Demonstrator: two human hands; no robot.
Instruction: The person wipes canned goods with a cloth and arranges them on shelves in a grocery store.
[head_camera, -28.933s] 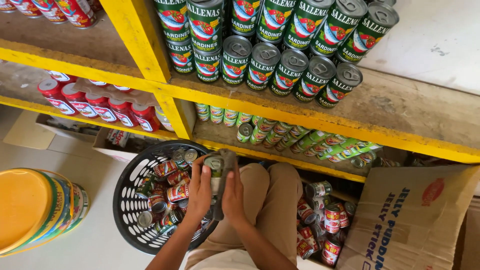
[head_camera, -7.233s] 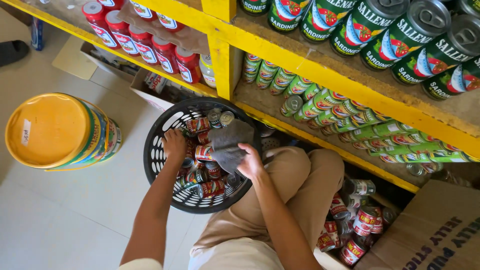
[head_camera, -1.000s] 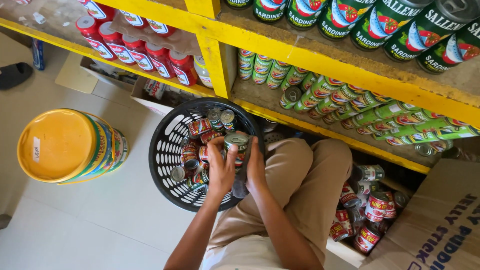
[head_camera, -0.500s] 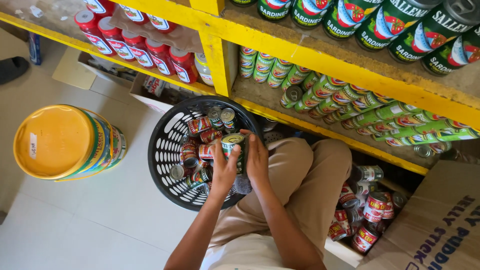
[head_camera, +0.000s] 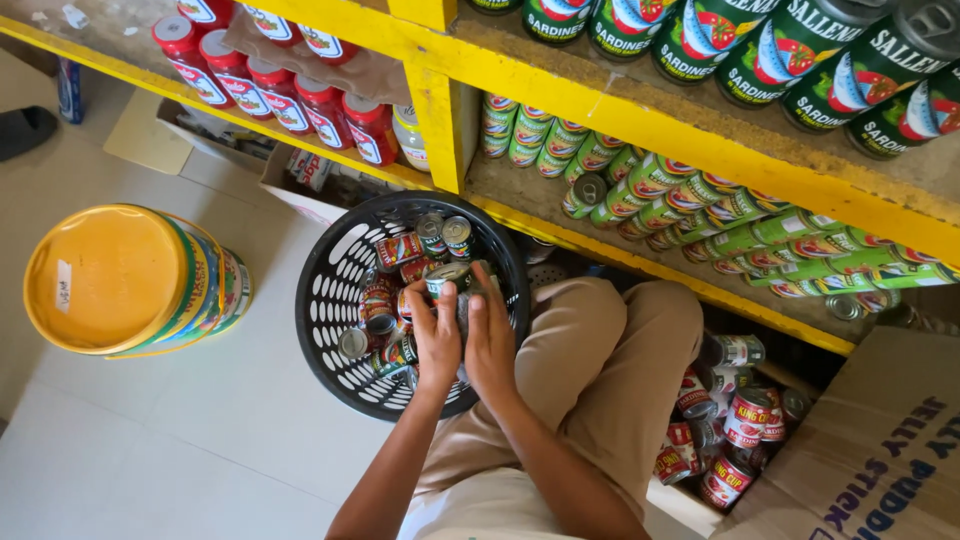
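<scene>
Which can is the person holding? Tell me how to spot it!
Find the round black basket on the floor below the yellow shelf. Above it, the left hand and right hand hold one can. Its green label and raised position set it apart from the red-labelled cans lying inside.

A small green-labelled tin can (head_camera: 449, 283) with a silver top is held upright between both hands (head_camera: 462, 340) over the black plastic basket (head_camera: 330, 310) of mixed cans.

Basket at frame centre, under the shelves

Both hands (head_camera: 465, 340) hold a can (head_camera: 447, 281) over the basket (head_camera: 330, 300); a tub (head_camera: 130, 280) stands left, a carton (head_camera: 870, 460) lower right, shelf (head_camera: 620, 110) across the top
</scene>
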